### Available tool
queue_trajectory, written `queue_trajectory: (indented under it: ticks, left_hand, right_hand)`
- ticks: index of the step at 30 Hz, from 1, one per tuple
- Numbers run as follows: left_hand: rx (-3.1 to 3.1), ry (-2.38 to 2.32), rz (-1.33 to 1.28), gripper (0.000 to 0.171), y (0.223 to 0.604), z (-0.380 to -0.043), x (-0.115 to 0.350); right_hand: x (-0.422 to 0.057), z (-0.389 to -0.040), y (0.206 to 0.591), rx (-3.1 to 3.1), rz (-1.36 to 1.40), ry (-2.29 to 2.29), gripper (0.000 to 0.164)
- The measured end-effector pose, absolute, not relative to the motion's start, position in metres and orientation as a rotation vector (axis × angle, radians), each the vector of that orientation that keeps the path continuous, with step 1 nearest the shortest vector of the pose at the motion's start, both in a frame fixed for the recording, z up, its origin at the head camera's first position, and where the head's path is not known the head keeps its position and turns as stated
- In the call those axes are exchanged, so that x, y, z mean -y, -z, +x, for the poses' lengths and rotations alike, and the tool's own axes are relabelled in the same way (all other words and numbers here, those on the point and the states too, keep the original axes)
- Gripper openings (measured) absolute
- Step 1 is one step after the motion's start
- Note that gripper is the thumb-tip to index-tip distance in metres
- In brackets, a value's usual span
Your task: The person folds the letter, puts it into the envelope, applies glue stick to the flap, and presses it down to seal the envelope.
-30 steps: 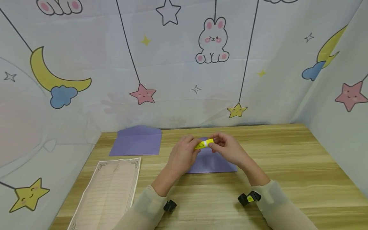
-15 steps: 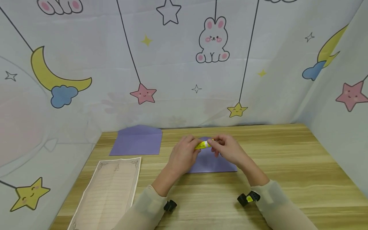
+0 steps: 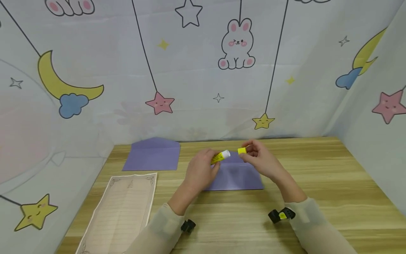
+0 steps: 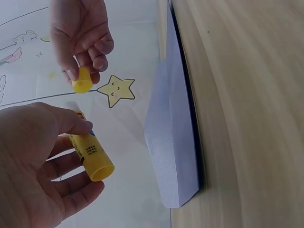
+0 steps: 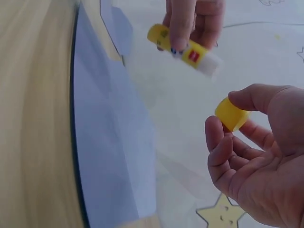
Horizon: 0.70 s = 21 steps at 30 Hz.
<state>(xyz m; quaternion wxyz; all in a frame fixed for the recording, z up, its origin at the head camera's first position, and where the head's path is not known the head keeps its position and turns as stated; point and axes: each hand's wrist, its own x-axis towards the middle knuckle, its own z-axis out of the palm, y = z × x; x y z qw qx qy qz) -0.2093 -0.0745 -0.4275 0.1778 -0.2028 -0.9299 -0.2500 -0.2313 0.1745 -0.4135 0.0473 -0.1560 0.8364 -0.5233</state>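
My left hand (image 3: 200, 170) grips a yellow glue stick (image 3: 219, 157) by its barrel, the white end bare and tilted up to the right. The thumb lies along the barrel in the left wrist view, where the glue stick (image 4: 91, 151) shows its yellow base. Between thumb and fingers my right hand (image 3: 264, 161) pinches the yellow cap (image 3: 242, 150), apart from the white end. The right wrist view shows the cap (image 5: 231, 114) and the glue stick (image 5: 187, 51) with a gap between. Below both hands a purple envelope (image 3: 236, 178) lies on the table, its flap raised, partly hidden by the left hand.
A second purple envelope (image 3: 151, 157) lies at the back left of the wooden table (image 3: 317, 183). Nearer, on the left, is a lined sheet of letter paper (image 3: 122, 208) with a decorated border. A white printed curtain (image 3: 196, 63) stands behind and beside the table.
The cap has come off the glue stick. My right hand has drawn it away to the right and slightly up, baring the white end, while the left hand keeps the barrel.
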Motion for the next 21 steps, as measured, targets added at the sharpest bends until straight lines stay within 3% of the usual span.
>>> queue_trajectory:
  ticks: [12, 21]
  left_hand:
    - [2.551, 1.449, -0.341, 0.031, 0.423, -0.213, 0.079]
    - [2.512, 1.745, -0.244, 0.031, 0.418, -0.214, 0.082]
  right_hand:
    - [-0.247, -0.258, 0.413, -2.983, -0.400, 1.102, 0.033]
    - [-0.293, -0.280, 0.422, -3.053, -0.288, 0.748, 0.039]
